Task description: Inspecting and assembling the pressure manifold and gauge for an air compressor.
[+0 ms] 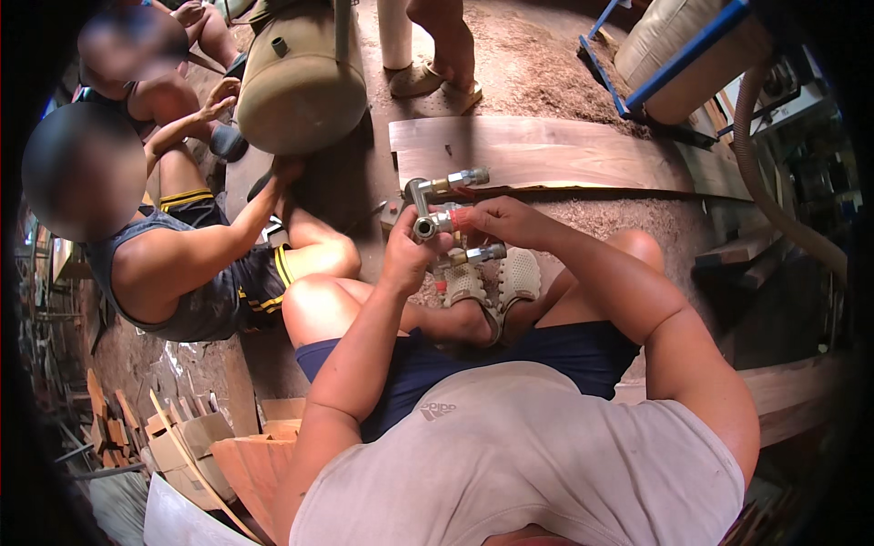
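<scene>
In front of my knees, my left hand (406, 258) is wrapped round a metal pipe manifold (420, 198) with several brass and steel fittings sticking out to the right. One fitting (469, 178) points out at the top, another (487, 253) lower down. The fingers of my right hand (506, 222) are closed on a red valve handle (462, 218) at the manifold's middle. My right fingertips partly cover that handle. Below the manifold, my feet show in pale perforated clogs (520, 276).
A beige tank (305, 105) stands ahead to the left. Beside it a co-worker (173, 246) sits low, one arm reaching under it. Another person stands beyond. A long wooden board (555, 155) lies ahead; a blue-framed machine (687, 55) and hose (751, 146) are at right. Wood scraps (191, 446) lie behind left.
</scene>
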Demonstrator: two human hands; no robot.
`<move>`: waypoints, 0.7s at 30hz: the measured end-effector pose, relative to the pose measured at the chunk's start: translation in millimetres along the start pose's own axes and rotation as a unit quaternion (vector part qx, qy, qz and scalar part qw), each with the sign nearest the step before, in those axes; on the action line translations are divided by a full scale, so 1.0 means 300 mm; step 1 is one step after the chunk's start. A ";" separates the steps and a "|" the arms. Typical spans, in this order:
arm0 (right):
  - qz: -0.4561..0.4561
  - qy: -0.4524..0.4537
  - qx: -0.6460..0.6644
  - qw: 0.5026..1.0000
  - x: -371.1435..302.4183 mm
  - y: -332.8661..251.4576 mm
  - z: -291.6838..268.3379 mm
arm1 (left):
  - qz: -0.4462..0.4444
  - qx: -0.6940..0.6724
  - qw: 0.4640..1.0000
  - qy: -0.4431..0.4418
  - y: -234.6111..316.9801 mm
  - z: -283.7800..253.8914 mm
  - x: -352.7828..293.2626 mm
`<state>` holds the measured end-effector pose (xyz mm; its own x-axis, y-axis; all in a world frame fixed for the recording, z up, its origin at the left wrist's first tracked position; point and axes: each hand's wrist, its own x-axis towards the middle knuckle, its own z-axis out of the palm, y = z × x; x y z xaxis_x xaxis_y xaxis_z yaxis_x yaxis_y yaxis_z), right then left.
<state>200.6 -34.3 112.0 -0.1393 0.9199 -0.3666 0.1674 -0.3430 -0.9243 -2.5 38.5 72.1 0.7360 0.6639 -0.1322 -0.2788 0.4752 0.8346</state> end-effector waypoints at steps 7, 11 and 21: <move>-0.117 0.015 -0.048 0.992 -0.013 -0.024 0.022 | 0.026 0.029 0.999 0.007 0.007 -0.009 0.002; -0.226 0.071 -0.167 0.957 -0.008 -0.012 0.024 | 0.047 0.039 0.998 -0.001 0.013 -0.010 0.005; 0.014 -0.044 0.030 0.998 0.009 -0.002 -0.023 | 0.043 0.036 0.998 -0.004 0.005 -0.016 0.006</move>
<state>206.8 -30.3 112.2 -0.2218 0.8905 -0.3973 0.1130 -0.3813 -0.9175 -4.5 43.1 70.7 0.7164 0.6955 -0.0552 -0.2958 0.3744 0.8788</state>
